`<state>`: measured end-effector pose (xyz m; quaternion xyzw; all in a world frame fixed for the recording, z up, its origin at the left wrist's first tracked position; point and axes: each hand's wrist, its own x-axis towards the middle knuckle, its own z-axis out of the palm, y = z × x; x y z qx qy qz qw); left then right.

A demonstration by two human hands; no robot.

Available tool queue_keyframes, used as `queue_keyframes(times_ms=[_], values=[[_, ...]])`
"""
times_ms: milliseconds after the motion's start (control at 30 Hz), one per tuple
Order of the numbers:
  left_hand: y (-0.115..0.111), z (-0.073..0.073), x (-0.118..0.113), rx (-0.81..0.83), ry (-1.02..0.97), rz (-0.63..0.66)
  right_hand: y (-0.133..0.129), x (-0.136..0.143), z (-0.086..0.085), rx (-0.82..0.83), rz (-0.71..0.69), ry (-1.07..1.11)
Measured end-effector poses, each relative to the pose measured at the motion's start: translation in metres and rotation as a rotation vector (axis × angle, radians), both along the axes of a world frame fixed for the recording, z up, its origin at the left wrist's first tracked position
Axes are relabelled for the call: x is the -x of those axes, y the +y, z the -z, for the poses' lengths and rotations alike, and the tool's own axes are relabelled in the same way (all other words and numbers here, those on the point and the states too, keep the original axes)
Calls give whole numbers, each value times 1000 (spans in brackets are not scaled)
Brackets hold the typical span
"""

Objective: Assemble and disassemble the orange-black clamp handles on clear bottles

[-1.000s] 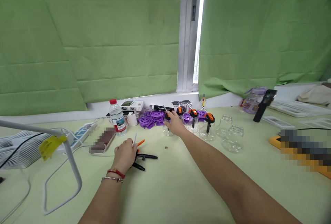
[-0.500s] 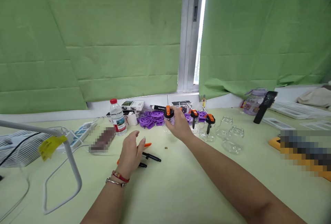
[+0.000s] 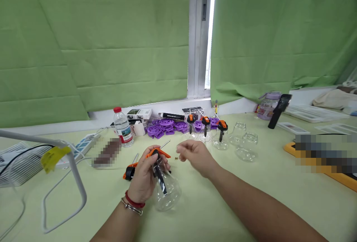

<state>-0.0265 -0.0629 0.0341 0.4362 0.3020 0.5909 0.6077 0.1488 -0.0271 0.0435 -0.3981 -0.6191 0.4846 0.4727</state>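
My left hand (image 3: pixel 145 175) is wrapped round the orange and black top of a clear jar (image 3: pixel 169 193), which tilts over the pale green table (image 3: pixel 200 212). A thin metal rod sticks out of that top. My right hand (image 3: pixel 196 156) is to the right of the jar, fingers curled together; whatever they pinch, if anything, is too small to make out. Small brass-coloured pieces (image 3: pixel 176 158) lie beside its fingertips. Another orange and black top (image 3: pixel 129 172) lies left of my left hand, partly covered by it.
Three lidded jars (image 3: pixel 220 141) and two open jars (image 3: pixel 248 149) stand behind and to the right. Purple parts (image 3: pixel 164 126), a water bottle (image 3: pixel 122 128) and boxes line the back. A white metal frame (image 3: pixel 80 186) is at left.
A jar with an orange and black top is now in my left hand, which was open before. My right hand has come back from the row of jars. The view has shifted slightly.
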Motion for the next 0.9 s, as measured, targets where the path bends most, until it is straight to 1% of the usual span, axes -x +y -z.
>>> queue_keyframes(times_ms=[33,67,133,200,300,433,533,700,767,900], values=[[1,-1,2,-7,-33,45,10,-5,6,121,73,74],[2,-1,4,-14,-66,86,19,-8,12,231,94,148],[3,1,7,-20,-106,159,32,-11,24,409,33,239],[3,4,7,-16,-102,235,38,-9,32,484,-38,296],[4,8,6,-3,-70,308,40,-5,37,510,-73,337],[8,11,6,22,-52,301,39,-3,37,540,-107,358],[11,12,8,30,-42,297,37,-3,37,524,-110,324],[14,16,11,59,-48,324,35,-1,38,565,-123,295],[14,16,12,66,-45,329,35,0,41,518,-123,321],[16,16,14,90,-61,303,37,2,48,363,-127,383]])
